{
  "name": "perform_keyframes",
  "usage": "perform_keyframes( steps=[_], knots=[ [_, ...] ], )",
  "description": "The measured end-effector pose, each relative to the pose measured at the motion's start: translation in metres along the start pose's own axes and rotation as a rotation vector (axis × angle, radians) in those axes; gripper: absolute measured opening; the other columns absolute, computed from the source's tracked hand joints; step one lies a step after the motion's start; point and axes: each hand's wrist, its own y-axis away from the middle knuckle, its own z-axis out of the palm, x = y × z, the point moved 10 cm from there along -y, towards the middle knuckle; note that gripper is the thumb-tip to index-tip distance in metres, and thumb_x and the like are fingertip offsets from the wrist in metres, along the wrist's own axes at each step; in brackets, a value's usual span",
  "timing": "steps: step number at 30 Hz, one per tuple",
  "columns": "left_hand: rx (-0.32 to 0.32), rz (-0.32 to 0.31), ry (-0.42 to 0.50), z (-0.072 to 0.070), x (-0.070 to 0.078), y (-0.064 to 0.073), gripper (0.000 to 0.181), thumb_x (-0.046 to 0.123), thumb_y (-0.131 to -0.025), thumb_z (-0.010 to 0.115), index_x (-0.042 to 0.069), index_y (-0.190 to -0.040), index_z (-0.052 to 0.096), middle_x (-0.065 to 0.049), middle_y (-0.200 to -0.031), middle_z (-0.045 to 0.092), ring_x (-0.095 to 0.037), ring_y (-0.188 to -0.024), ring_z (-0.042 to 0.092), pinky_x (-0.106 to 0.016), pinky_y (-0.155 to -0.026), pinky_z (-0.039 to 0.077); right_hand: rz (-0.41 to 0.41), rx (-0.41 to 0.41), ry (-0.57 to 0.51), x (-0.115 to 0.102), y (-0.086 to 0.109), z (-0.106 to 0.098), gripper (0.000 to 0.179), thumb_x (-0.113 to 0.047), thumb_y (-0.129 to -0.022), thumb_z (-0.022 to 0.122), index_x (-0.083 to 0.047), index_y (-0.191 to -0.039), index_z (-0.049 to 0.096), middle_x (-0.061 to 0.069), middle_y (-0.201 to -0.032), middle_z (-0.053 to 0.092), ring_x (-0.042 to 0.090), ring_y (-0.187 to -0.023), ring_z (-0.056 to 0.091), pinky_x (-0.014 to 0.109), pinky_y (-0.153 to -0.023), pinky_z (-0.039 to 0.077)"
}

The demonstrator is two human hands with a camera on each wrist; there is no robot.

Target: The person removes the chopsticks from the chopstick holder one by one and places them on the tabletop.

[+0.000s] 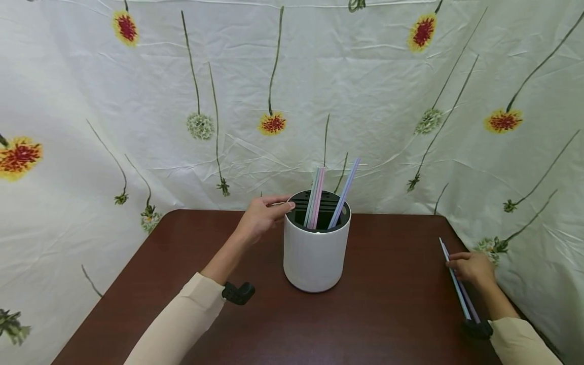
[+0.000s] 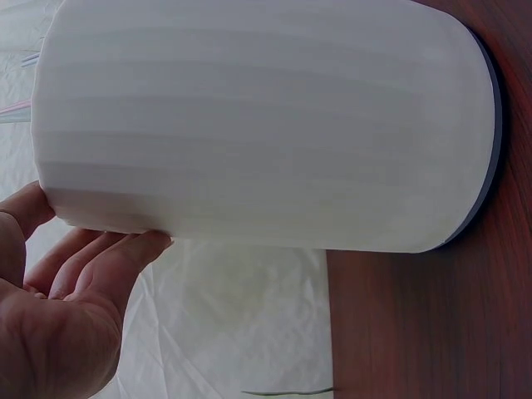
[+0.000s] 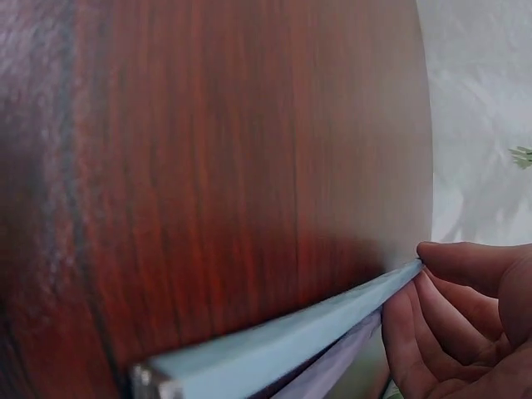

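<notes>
Right grip point(image 1: 474, 268): a bare hand, thumb and fingers pinching a pale blue chopstick point(image 3: 287, 332) near its thin end; the tip pokes out just beyond the fingers.
Lilac chopstick point(image 3: 332, 370): just beside the blue one, by the right grip's fingers; whether it is pinched too, I cannot tell.
Pinch on the chopsticks: best to gather both between thumb and fingertips, tips level, before any lift; held this near the thin end, the thick ends back toward the wrist may sag.
White utensil holder point(image 1: 315, 258): upright on the dark wood counter point(image 1: 388, 314), touching the left grip, well to the left of the right grip.
Left grip point(image 1: 261, 215): thumb and fingers curled against the holder's upper left side.
Pressure at the rim: light should do; a sideways push could tip the holder.
Standing chopsticks point(image 1: 317, 200): to the right of the left grip, leaning variously in the black insert point(image 1: 329, 203).
</notes>
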Motion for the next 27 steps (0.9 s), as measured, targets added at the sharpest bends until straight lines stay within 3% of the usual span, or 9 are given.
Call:
perform_keyframes(
  steps=[14, 19, 23, 27],
  knots=[
    [0.005, 0.01, 0.046, 0.002, 0.001, -0.001, 0.045, 0.028, -0.095, 0.074, 0.014, -0.137, 0.066, -0.012, -0.142, 0.061, -0.028, -0.129, 0.061, -0.051, -0.109, 0.047, 0.014, 0.008, 0.002, 0.003, 0.0, 0.0, 0.042, -0.01, -0.092, 0.066, 0.019, -0.121, 0.063, 0.003, -0.072, 0.073, 0.009, -0.062, 0.066, 0.031, -0.059, 0.06],
    [0.001, 0.013, 0.047, 0.002, 0.001, 0.0, 0.045, 0.028, -0.096, 0.074, 0.014, -0.138, 0.066, -0.013, -0.141, 0.062, -0.03, -0.126, 0.063, -0.052, -0.108, 0.047, 0.015, 0.028, 0.065, 0.0, 0.001, -0.004, 0.041, -0.016, -0.092, 0.066, 0.014, -0.12, 0.066, 0.0, -0.065, 0.07, 0.01, -0.058, 0.065, 0.031, -0.057, 0.055],
    [-0.001, 0.015, 0.051, 0.002, 0.001, -0.001, 0.045, 0.027, -0.096, 0.073, 0.013, -0.138, 0.065, -0.013, -0.142, 0.061, -0.031, -0.126, 0.063, -0.052, -0.108, 0.048, -0.02, 0.061, 0.097, -0.017, 0.003, -0.007, 0.039, -0.019, -0.096, 0.063, 0.011, -0.12, 0.068, 0.005, -0.07, 0.073, 0.013, -0.06, 0.066, 0.03, -0.056, 0.052],
    [0.001, 0.015, 0.04, 0.002, 0.001, 0.0, 0.045, 0.028, -0.096, 0.073, 0.014, -0.138, 0.065, -0.013, -0.141, 0.061, -0.031, -0.126, 0.063, -0.05, -0.107, 0.049, -0.074, 0.063, 0.009, -0.053, 0.005, -0.007, 0.04, -0.02, -0.099, 0.062, 0.011, -0.125, 0.066, 0.016, -0.089, 0.077, 0.015, -0.07, 0.071, 0.03, -0.058, 0.058]
  ],
)
